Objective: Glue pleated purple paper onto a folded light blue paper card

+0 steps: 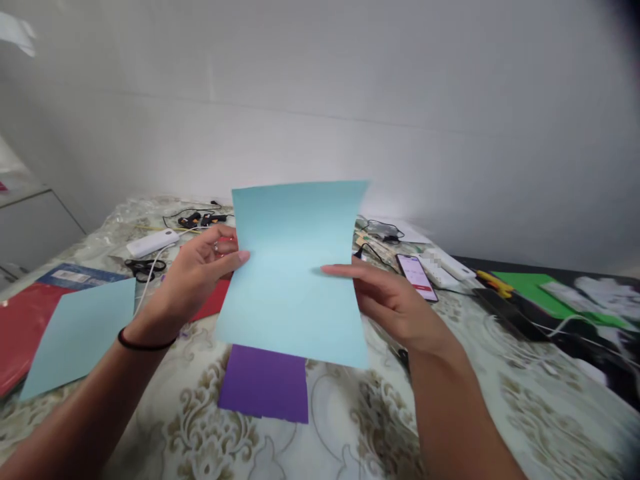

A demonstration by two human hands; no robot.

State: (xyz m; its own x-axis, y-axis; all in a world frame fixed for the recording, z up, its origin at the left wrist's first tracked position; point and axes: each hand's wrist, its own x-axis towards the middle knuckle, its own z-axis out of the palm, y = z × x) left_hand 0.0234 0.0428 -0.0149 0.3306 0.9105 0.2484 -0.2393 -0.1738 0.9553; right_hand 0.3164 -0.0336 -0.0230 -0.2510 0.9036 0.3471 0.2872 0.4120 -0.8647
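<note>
The left hand (200,273) pinches the left edge of the blue sheet (295,267), thumb on the front and fingers behind. The sheet is held up between both hands, above the purple sheet (265,383) on the patterned cloth (350,427), its long axis running top to bottom, with a faint crosswise crease at hand height. The right hand (393,300) grips the right edge, forefinger laid flat along that crease; both hands are equally near.

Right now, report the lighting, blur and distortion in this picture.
Head view: soft, even light with no hard shadows; the light-blue paper sheet, held by the left hand and right hand, is fairly sharp, though its upper right edge is smeared; the wide lens bows the patterned tablecloth near the edges; the top right corner darkens; the pale wall looks washed out.
</note>
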